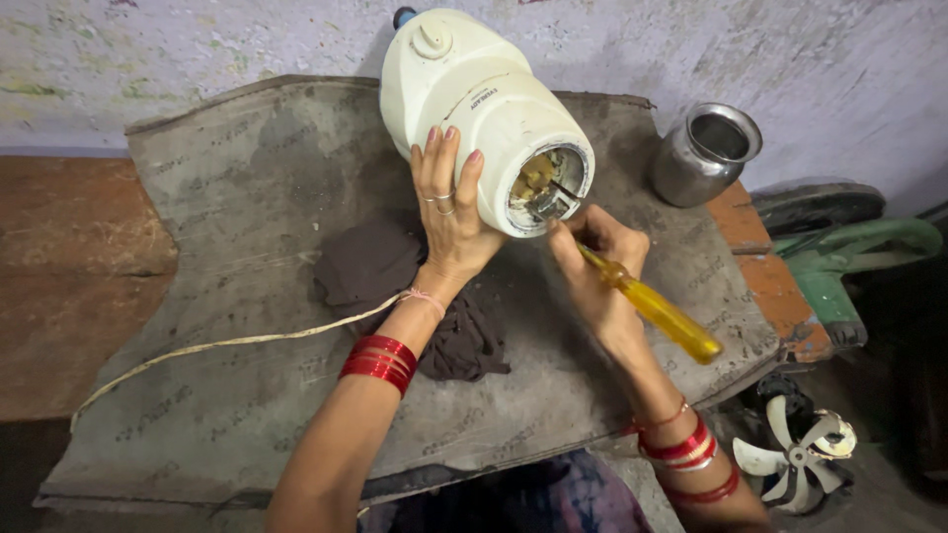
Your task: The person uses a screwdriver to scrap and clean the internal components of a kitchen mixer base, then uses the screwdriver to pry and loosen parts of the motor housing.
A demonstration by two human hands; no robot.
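Steadying the cream plastic mixer base at upper centre of the frame, my left hand presses flat and open on its side. My right hand is clamped on the yellow-handled screwdriver, tip in the open underside. It seems heavy, smooth, slippery; holding the wide body is best.

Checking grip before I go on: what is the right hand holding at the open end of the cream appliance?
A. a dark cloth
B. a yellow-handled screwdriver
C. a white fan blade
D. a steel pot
B: the right hand grips a yellow-handled screwdriver, its tip inside the open end of the cream appliance, which the left hand steadies.
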